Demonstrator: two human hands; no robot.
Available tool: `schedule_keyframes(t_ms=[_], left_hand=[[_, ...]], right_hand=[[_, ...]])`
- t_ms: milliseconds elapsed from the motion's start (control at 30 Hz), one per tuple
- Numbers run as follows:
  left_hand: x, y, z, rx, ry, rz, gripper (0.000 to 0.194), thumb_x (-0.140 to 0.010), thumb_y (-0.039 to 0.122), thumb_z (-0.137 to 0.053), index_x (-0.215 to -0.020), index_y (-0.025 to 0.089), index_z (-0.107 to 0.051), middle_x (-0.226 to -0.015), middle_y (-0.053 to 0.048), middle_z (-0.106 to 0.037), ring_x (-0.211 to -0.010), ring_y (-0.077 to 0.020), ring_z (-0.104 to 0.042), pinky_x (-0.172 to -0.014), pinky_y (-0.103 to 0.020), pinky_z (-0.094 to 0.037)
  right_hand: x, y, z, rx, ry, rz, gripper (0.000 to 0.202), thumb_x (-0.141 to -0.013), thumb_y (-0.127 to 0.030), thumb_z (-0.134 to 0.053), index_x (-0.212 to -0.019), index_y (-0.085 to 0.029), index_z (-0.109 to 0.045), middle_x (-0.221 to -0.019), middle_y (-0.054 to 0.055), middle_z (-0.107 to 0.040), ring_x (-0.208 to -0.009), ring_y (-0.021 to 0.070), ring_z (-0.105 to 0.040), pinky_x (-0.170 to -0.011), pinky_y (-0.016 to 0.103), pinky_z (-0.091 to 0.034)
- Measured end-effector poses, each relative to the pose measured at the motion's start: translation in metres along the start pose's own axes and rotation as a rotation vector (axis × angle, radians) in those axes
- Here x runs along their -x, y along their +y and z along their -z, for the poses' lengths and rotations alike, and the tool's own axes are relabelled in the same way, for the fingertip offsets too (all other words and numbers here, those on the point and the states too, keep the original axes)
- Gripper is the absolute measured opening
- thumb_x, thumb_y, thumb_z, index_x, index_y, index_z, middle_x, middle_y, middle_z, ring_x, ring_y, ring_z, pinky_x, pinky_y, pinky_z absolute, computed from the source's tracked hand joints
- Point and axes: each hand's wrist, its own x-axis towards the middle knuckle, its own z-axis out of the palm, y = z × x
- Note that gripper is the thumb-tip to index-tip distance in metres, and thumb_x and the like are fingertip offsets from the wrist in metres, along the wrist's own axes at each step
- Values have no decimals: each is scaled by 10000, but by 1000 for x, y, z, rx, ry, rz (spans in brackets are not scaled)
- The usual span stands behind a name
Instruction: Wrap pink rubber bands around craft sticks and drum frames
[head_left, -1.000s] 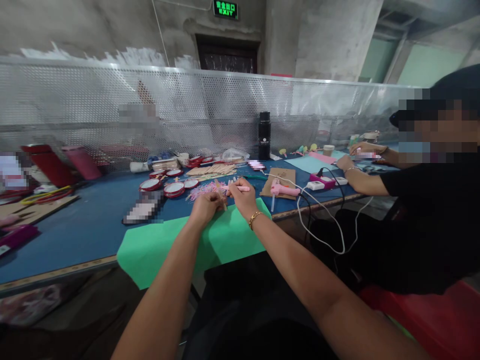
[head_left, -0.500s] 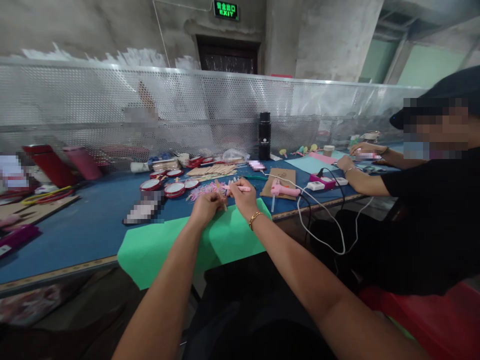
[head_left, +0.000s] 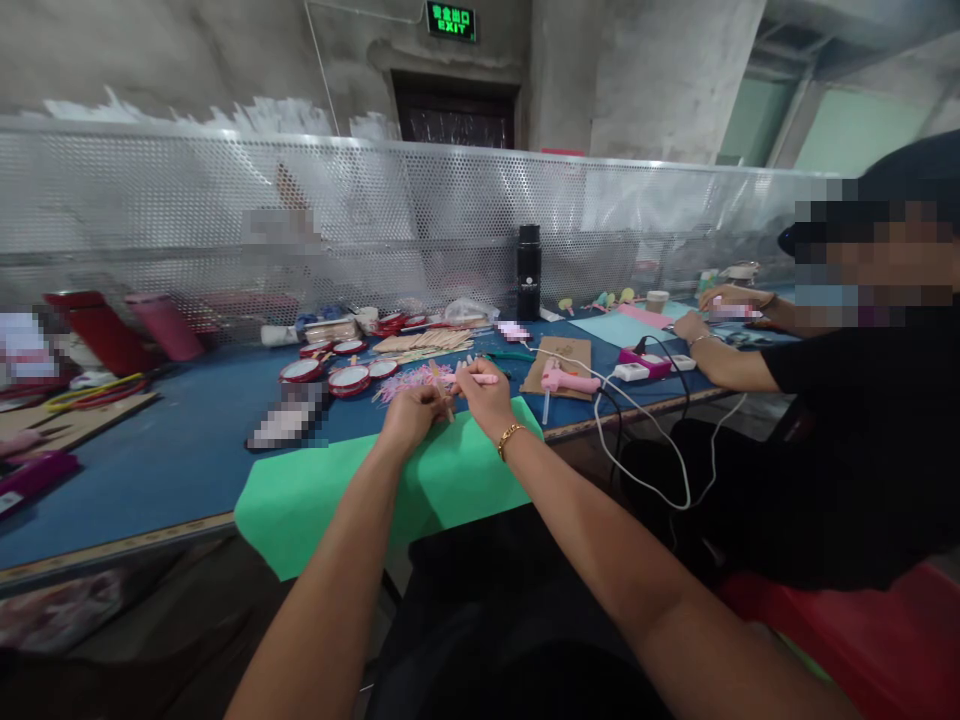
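My right hand (head_left: 484,392) is closed around a pink pen-like tool (head_left: 486,379), whose tip points left. Close beside it, my left hand (head_left: 414,414) pinches a thin pale stick (head_left: 448,402) upright near that tip. Both hands are over the far edge of a green sheet (head_left: 322,495) that hangs over the table's front edge. A pile of pink and multicoloured shreds (head_left: 409,380) lies just behind my left hand. Small red-rimmed drums (head_left: 349,379) stand to the left of the shreds, and flat wooden sticks (head_left: 427,341) lie behind them.
A pink glue gun (head_left: 571,382) rests on brown cardboard (head_left: 562,352) to the right, with white and black cables around a purple power strip (head_left: 651,364). A black bottle (head_left: 529,272) stands behind. At right sits a person in black (head_left: 862,440); red and pink bottles are at left.
The pen-like tool in my right hand has shifted very slightly to the left. Otherwise the hands and objects are nearly where they were.
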Motion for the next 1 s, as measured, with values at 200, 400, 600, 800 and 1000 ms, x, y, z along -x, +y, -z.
schedule_keyframes(t_ms=[200, 400, 600, 800, 1000], left_hand=[[2, 3, -2, 37, 8, 21, 409, -454, 486, -878, -610, 157, -691, -526, -9, -618, -493, -119, -510, -503, -241, -382], [2, 4, -1, -29, 9, -17, 390, -507, 490, -861, -569, 156, -671, -509, -12, -609, -473, -108, -473, -477, -229, -333], [2, 3, -1, -2, 2, -3, 382, -529, 487, -862, -601, 160, -678, -527, -10, -614, -483, -114, -488, -491, -236, -351], [1, 2, -1, -2, 5, -2, 422, -491, 518, -862, -609, 152, -686, -523, -12, -613, -477, -110, -485, -483, -234, -336], [1, 3, -2, 22, 9, 5, 427, -449, 507, -883, -592, 159, -680, -517, -4, -604, -486, -113, -490, -497, -240, -360]], right_hand=[[0, -2, 1, -16, 6, -16, 200, -825, -314, -580, -642, -236, -560, -638, -26, -659, -684, 160, -600, -702, 272, -491], [1, -4, 1, -8, 29, -25, 208, -823, -306, -576, -628, -236, -555, -640, -24, -659, -687, 160, -597, -696, 272, -489], [1, -4, 2, 10, -29, -7, 206, -816, -312, -583, -627, -234, -556, -626, -29, -648, -660, 151, -585, -672, 263, -476], [1, -4, 1, -24, 15, -19, 190, -815, -297, -573, -636, -233, -562, -633, -28, -657, -670, 156, -595, -691, 271, -479], [1, -6, 1, 28, -8, -9, 200, -814, -289, -582, -624, -235, -556, -621, -33, -640, -695, 161, -581, -714, 273, -473]])
